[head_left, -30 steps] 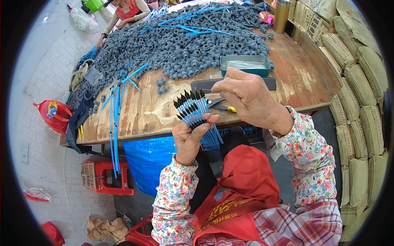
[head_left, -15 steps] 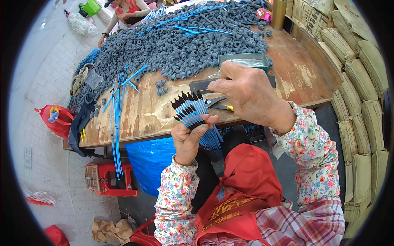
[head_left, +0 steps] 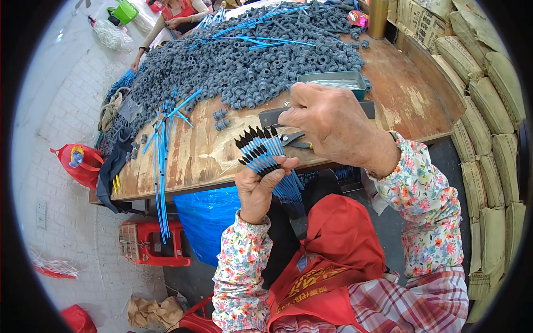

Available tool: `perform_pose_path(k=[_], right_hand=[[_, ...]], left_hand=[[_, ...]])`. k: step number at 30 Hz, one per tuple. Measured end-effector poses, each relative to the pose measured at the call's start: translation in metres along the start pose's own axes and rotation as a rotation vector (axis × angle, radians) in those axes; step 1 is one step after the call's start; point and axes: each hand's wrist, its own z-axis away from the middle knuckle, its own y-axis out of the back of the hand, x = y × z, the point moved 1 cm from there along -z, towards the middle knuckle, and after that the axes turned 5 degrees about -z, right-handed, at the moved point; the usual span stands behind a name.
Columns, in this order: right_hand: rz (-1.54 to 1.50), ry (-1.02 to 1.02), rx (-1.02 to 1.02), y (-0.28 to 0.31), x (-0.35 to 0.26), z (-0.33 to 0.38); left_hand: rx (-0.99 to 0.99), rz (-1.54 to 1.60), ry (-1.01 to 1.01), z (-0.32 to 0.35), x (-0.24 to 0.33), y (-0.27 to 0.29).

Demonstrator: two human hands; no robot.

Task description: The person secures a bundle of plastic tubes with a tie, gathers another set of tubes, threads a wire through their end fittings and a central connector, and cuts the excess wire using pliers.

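My left hand [head_left: 256,191] is closed around a bundle of thin blue tubes with black tips [head_left: 261,151], held just past the table's near edge. The black tips fan out above my thumb and fingers, and the tubes' lower ends hang below the hand. To the right, my right hand [head_left: 337,123] is raised with its fingers pinched together, apart from the bundle. What sits between those fingers is hidden or too thin to make out. Between the hands, pliers [head_left: 293,137] lie on the table, partly covered by my right hand. Behind them is a dark flat bar [head_left: 270,117].
A green tray [head_left: 365,84] of thin pale strands stands behind my right hand. Grey plastic fittings [head_left: 250,66] are heaped across the wooden table [head_left: 411,111]. More blue tubes [head_left: 161,172] overhang its left edge. A co-worker's hand [head_left: 173,22] shows at the far left. Stacked sacks [head_left: 488,100] line the right.
The whole view has shifted slightly. My left hand still grips the blue tubes, and my right hand stays pinched beside them in nearly the same place.
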Motion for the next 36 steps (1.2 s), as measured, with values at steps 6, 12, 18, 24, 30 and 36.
perform_pose_path(k=[6,12,18,24,30,36], right_hand=[[-0.043,0.039,-0.003,0.006,0.002,-0.003],[-0.174,-0.03,-0.019,-0.005,0.0,0.0],[-0.38,-0.117,0.124,-0.016,0.001,0.005],[-0.577,-0.233,0.163,-0.022,-0.004,0.004],[-0.543,-0.256,0.141,-0.02,-0.005,0.006],[-0.369,-0.162,0.102,-0.014,-0.006,0.005]], left_hand=[[-0.018,0.016,-0.011,-0.001,-0.001,0.0],[-0.01,0.025,0.0,0.0,0.0,0.001],[-0.006,0.014,0.006,-0.001,0.001,-0.001],[-0.004,0.029,-0.002,-0.001,0.002,0.0],[-0.001,0.024,0.02,-0.001,0.001,0.0],[0.001,0.033,0.016,0.001,0.0,0.001]])
